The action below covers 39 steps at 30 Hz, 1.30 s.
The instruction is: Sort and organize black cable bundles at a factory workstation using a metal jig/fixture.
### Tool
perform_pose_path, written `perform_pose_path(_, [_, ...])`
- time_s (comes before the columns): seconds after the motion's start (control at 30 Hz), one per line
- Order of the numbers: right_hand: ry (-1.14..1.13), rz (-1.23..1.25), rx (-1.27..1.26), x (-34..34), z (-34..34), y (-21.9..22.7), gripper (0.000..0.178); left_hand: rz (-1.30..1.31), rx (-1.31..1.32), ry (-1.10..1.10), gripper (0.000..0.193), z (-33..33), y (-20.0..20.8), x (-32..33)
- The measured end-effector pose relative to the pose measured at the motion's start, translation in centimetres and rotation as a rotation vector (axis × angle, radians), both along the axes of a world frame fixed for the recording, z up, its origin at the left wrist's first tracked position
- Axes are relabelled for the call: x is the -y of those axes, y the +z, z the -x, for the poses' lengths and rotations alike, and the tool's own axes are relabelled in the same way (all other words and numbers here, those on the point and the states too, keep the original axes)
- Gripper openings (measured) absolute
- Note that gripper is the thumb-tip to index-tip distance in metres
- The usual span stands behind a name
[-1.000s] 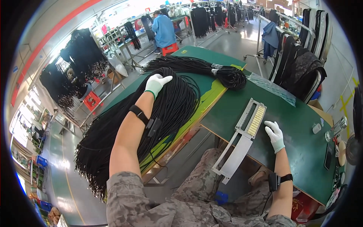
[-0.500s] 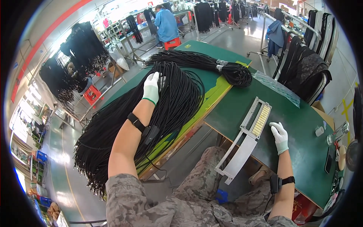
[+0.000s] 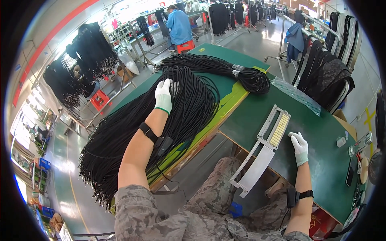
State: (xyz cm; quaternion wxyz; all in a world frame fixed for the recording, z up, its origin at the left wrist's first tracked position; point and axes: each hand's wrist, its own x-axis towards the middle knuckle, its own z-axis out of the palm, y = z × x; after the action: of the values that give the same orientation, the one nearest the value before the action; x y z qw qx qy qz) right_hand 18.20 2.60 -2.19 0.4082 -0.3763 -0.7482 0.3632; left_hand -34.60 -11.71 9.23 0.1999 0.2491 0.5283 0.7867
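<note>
My left hand [image 3: 163, 97], in a white glove with a green cuff, is on a large bundle of long black cables [image 3: 132, 114] at the left. Its fingers are bent into the cables beside a pale wrapping [image 3: 174, 87]; the fingertips are partly hidden. My right hand [image 3: 300, 149], also gloved, is over the green table with its fingers loosely bent and nothing in them. Just left of it lies a long metal fixture [image 3: 257, 166] with a row of pale yellow blocks [image 3: 280, 129]. The fixture's near end sticks out past the table edge.
A second tied cable bundle [image 3: 252, 79] lies farther back. Clear plastic wrap [image 3: 296, 95] is at the table's far right edge. A glass jar [image 3: 365, 138], a white cup [image 3: 341, 141] and a phone [image 3: 351, 172] stand or lie at right. Farther off, a person in blue [image 3: 178, 26] sits.
My left hand has shifted very slightly toward me on the cables. The fingers of my right hand have moved a little; the fixture and bundles stay in place.
</note>
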Motion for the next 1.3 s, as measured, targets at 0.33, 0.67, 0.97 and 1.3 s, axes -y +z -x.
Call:
perform_pose_path(0.33, [-0.011, 0.013, 0.005, 0.0, -0.1, 0.1, 0.020, 0.004, -0.048, 0.025, 0.017, -0.9, 0.5, 0.4])
perform_pose_path(0.67, [-0.019, 0.015, -0.007, -0.1, -0.1, 0.0, 0.020, 0.019, -0.092, 0.147, 0.023, -0.7, -0.1, -0.5])
perform_pose_path(0.97, [-0.015, 0.008, -0.019, 0.0, 0.1, -0.1, 0.020, 0.127, -0.187, 0.042, 0.018, 0.0, -0.3, -0.5])
perform_pose_path(1.3, [-0.006, 0.003, -0.009, 0.0, 0.0, 0.0, 0.022, 0.217, -0.378, 0.103, 0.026, 0.5, -0.3, -0.6])
